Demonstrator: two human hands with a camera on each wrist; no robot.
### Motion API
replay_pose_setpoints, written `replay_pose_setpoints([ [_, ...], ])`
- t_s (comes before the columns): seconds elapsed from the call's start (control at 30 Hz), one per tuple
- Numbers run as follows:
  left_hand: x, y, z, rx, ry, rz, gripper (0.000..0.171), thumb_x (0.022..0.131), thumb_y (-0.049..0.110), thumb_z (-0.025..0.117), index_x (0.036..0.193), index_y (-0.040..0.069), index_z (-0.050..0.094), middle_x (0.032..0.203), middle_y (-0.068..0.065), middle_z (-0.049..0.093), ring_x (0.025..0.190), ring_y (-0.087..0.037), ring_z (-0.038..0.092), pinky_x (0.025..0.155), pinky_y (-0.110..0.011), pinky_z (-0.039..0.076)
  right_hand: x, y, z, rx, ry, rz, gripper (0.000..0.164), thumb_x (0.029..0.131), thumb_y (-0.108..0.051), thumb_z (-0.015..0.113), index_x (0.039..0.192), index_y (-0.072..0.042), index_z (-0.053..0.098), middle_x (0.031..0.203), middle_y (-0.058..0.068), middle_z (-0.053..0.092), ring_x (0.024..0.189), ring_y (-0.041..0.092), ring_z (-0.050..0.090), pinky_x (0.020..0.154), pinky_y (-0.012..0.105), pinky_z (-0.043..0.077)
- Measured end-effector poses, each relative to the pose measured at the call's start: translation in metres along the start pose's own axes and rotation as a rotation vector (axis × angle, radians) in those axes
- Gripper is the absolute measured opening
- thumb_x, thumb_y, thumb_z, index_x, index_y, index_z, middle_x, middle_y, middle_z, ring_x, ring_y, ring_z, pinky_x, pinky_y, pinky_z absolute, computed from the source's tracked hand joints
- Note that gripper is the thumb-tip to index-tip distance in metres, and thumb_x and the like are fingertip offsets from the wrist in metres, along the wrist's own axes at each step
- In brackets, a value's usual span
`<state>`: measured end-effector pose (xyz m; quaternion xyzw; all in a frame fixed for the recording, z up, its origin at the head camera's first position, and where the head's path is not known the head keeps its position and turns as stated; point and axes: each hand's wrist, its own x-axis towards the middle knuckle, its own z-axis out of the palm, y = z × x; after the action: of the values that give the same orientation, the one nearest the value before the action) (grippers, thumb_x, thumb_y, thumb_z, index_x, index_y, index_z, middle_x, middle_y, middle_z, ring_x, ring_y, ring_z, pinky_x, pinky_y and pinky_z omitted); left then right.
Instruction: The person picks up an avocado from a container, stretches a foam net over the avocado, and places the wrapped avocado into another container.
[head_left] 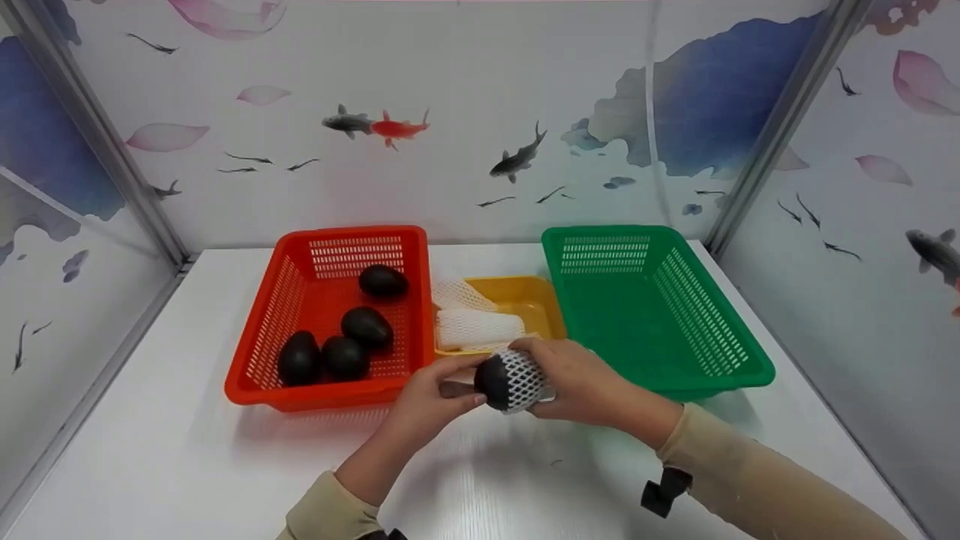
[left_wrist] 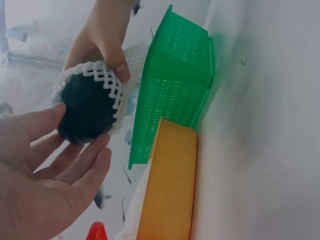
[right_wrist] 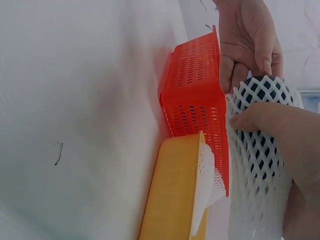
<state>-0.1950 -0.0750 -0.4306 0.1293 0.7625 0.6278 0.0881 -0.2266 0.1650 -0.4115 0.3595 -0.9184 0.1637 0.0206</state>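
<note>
Between both hands is a dark avocado, partly inside a white foam net sleeve. My right hand grips the sleeve and the fruit in it, the thumb lying across the mesh in the right wrist view. At the bare end, my left hand holds the avocado between thumb and fingertips. The sleeve extends as a long tube past the fruit on the right hand's side. Both hands are above the table, in front of a yellow tray.
An orange-red basket on the left holds several dark avocados. White foam sleeves lie in the yellow tray between the baskets. To the right stands a green basket. Patterned panels enclose the white table.
</note>
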Motion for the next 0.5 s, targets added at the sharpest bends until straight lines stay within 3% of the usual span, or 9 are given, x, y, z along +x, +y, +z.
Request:
replay_pose_setpoints([
  [0.3, 0.000, 0.006, 0.008, 0.026, 0.089, -0.019, 0.048, 0.082, 0.008, 0.078, 0.127, 0.017, 0.064, 0.125, -0.009, 0.058, 0.101, -0.026, 0.066, 0.083, -0.037, 0.055, 0.002, -0.005, 0.001, -0.029, 0.078, -0.015, 0.080, 0.068, -0.021, 0.090, 0.134, -0.010, 0.045, 0.122, 0.006, 0.059, 0.107, 0.026, 0.055, 0.094, 0.043, 0.048],
  [0.5, 0.001, 0.010, 0.013, 0.019, 0.125, 0.004, 0.043, 0.081, 0.009, 0.080, 0.121, 0.014, 0.066, 0.116, -0.008, 0.063, 0.097, -0.024, 0.066, 0.082, -0.035, 0.056, 0.004, -0.007, 0.002, -0.046, 0.111, -0.039, 0.081, 0.067, -0.028, 0.090, 0.133, -0.010, 0.046, 0.120, 0.006, 0.060, 0.104, 0.026, 0.055, 0.093, 0.044, 0.047],
])
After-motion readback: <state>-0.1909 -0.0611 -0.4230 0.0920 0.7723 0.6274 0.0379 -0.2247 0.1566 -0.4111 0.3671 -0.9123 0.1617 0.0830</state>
